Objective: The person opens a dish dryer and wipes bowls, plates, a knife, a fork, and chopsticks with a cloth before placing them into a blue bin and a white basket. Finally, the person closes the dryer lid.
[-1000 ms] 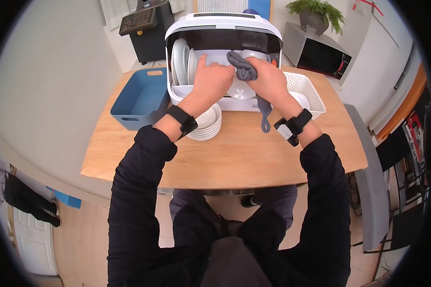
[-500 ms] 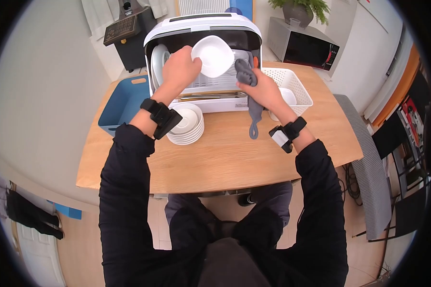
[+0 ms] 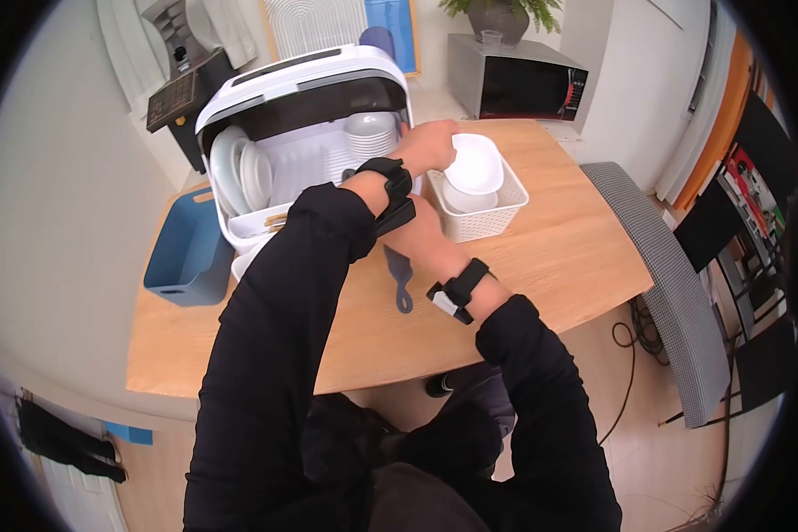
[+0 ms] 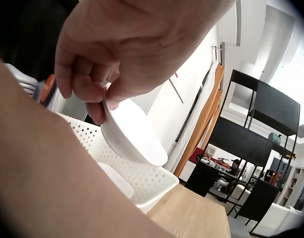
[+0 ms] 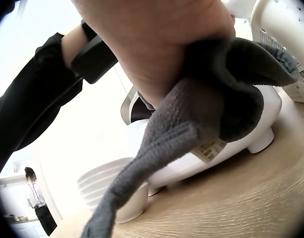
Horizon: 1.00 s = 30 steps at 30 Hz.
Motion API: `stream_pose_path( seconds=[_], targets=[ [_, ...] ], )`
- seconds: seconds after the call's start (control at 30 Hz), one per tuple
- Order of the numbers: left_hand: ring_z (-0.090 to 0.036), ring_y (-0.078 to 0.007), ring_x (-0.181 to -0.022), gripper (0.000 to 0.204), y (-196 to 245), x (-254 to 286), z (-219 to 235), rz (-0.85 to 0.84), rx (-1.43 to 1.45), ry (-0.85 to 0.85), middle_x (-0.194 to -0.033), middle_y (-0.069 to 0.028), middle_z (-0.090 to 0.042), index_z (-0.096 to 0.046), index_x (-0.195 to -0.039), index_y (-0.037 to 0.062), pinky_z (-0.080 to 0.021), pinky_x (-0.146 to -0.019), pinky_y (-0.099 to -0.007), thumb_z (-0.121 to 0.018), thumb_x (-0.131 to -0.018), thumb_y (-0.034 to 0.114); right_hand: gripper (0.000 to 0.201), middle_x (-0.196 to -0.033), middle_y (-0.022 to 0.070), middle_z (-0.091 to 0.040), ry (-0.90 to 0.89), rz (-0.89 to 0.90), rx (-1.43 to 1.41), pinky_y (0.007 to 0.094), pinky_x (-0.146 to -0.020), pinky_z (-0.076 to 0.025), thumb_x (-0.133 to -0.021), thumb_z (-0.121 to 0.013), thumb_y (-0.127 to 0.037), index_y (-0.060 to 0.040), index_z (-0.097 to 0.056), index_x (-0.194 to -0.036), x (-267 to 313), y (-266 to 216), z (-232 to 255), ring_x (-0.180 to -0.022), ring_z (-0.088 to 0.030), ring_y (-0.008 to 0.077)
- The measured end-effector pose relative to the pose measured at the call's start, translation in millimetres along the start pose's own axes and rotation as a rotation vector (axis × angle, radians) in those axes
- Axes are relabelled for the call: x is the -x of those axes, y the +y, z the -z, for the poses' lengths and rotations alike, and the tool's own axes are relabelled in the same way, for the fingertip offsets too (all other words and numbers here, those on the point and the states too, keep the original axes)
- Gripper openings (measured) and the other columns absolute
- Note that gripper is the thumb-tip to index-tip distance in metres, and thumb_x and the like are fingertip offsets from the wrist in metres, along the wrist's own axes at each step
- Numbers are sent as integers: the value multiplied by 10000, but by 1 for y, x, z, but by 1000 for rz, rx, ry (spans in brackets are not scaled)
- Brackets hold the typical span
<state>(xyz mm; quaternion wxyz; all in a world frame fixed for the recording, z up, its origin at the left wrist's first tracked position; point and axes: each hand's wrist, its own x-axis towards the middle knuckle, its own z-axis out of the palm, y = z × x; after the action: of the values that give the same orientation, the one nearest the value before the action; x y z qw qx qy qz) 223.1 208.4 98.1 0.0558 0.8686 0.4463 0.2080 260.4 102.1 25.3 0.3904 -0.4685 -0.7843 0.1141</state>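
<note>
The left hand (image 3: 430, 146) pinches the rim of a white bowl (image 3: 475, 165) over the white perforated basket (image 3: 488, 223), where another white dish (image 3: 466, 199) lies. In the left wrist view the left hand (image 4: 127, 54) has thumb and fingertips on the rim of the tilted bowl (image 4: 132, 134), above the basket (image 4: 162, 184). Crossing under the left forearm, the right hand (image 3: 421, 238) is beside the basket with a grey cloth (image 3: 401, 277) hanging from it. In the right wrist view the right hand (image 5: 162, 39) grips the bunched cloth (image 5: 177, 119); its fingertips are hidden.
The open white dish cabinet (image 3: 306, 78) holds plates (image 3: 229, 168) on the left and stacked bowls (image 3: 371, 133) on the right. A blue bin (image 3: 191, 253) stands at its left. Stacked white bowls (image 5: 112, 186) stand before the cabinet. A microwave (image 3: 514, 82) is behind the table.
The left hand has carried the white bowl from the cabinet front rightward to the basket, crossing over the right arm. The right hand, still with the cloth, is lower and nearer the table. The view has turned.
</note>
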Motion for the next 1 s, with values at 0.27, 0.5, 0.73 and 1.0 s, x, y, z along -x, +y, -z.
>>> stream_pose_path(
  seconds=[0.27, 0.5, 0.73, 1.0],
  targets=[
    [-721, -227, -697, 260, 13, -44, -29, 99, 46, -344, -834, -151, -723, -716, -968, -10, -553, -594, -330, -576, -755, -63, 329, -1016, 102, -703, 278, 245, -6, 392, -825, -508, -792, -718, -281, -61, -681, -1033, 1, 29, -25, -1004, -658, 273],
    [-711, -187, -651, 146, 10, -54, -39, 200, -33, -501, -810, -115, -732, -722, -911, -42, -539, -539, -303, -599, -845, 1, 209, -1021, 94, -699, -125, -191, 25, 378, -788, -523, -857, -639, -227, -71, -674, -991, 9, 13, -33, -986, -659, 280],
    [-720, -220, -736, 155, 3, -60, -45, 238, -99, -617, -851, -118, -740, -729, -938, -31, -553, -634, -361, -646, -828, 41, 275, -1117, 91, -681, -151, -3, 150, 378, -872, -507, -882, -617, -254, -78, -654, -1090, 6, 20, -41, -1059, -641, 262],
    [-716, -273, -875, 280, 15, -46, -61, -2, -596, -413, -957, -106, -737, -744, -1006, 41, -557, -688, -407, -769, -752, 155, 455, -1337, 98, -556, 7, 150, -9, 456, -1075, -354, -920, -583, -312, -91, -549, -1316, 17, 16, -28, -1288, -474, 296]
  ],
)
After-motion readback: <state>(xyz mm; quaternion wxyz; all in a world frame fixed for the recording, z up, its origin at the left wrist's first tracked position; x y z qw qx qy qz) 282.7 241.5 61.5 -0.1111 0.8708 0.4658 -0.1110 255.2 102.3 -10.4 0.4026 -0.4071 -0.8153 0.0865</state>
